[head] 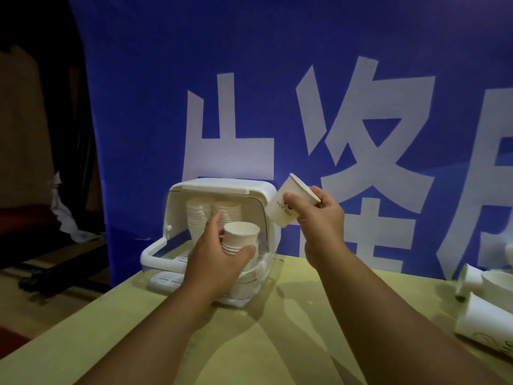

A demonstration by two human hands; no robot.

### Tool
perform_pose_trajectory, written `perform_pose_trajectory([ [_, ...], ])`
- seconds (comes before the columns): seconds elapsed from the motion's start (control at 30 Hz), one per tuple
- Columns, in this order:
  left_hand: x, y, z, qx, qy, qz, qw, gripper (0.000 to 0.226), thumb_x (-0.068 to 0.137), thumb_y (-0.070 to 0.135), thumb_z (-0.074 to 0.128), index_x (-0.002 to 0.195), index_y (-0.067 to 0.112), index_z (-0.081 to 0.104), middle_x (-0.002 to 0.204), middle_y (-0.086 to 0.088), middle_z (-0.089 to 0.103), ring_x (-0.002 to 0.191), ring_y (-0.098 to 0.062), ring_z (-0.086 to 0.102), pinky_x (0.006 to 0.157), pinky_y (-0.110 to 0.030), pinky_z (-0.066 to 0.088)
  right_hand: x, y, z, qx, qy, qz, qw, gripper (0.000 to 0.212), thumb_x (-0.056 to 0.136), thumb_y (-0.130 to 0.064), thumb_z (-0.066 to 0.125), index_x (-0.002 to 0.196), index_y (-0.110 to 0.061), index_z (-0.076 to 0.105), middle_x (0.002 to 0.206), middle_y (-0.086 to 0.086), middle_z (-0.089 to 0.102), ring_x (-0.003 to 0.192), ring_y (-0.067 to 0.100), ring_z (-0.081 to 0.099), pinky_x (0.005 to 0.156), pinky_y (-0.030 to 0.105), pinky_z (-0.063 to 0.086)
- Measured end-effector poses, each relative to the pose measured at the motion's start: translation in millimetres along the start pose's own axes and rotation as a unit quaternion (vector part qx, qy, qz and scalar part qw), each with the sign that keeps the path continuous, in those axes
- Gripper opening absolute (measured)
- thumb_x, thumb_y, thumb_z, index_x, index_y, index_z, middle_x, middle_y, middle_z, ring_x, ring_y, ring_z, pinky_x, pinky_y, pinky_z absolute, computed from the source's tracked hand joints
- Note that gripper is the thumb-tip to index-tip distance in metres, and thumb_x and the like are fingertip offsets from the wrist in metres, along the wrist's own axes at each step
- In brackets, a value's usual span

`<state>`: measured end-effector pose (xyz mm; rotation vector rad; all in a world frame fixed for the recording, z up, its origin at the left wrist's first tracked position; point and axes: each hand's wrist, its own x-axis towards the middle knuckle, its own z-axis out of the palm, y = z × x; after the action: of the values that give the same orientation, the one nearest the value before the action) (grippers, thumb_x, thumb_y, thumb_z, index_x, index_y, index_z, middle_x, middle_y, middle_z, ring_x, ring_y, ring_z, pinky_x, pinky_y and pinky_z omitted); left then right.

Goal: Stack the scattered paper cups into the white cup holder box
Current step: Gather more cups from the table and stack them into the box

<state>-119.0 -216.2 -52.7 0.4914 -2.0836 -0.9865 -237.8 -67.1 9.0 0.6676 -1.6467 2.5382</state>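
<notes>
Paper cup (288,202), a single printed one, is in the air just beside the upper right corner of the white cup holder box (211,187), pinched by our right hand (319,215) with the thumb across its side and the fingers behind it. We hold it tilted, with what looks like its narrower base towards the lower left. That suits dropping it base first into an open cup below.

Our left hand (219,254) is curled round a short stack of cups (241,236) at the front opening of the box, thumb on the near side and fingers on the far side. The top cup's mouth faces up. We judge the stack is gripped there to keep it steady and upright while the next cup goes in, since light nested cups tip easily.

Inside the box, behind that hand, stand two taller stacks (200,215) side by side, so the rear is already filled and the short stack takes the front. The box sits at the far left of the worktop (277,343), against a blue banner (166,93).

More loose cups (483,318) lie on their sides at the right edge of the worktop, well apart from the box, so the task is clearly not finished. The next move calls for lining up the held cup over the stack's mouth.
</notes>
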Motion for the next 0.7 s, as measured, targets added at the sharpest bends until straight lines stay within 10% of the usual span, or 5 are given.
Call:
perform_pose_trajectory([
  [0.7,5,-15,-10,0.084,-0.037,-0.015,0.996,0.071,0.060,0.068,0.085,0.117,0.053,0.047,0.107,0.025,0.067,0.103,-0.005,0.066,0.091,-0.042,0.058,-21,28,27,-0.196,-0.162,-0.037,0.966,0.072,0.085,-0.051,0.075,0.148,-0.029,0.047,0.128,-0.012,0.060,0.117,0.012,0.059,0.095,0.034,0.056],
])
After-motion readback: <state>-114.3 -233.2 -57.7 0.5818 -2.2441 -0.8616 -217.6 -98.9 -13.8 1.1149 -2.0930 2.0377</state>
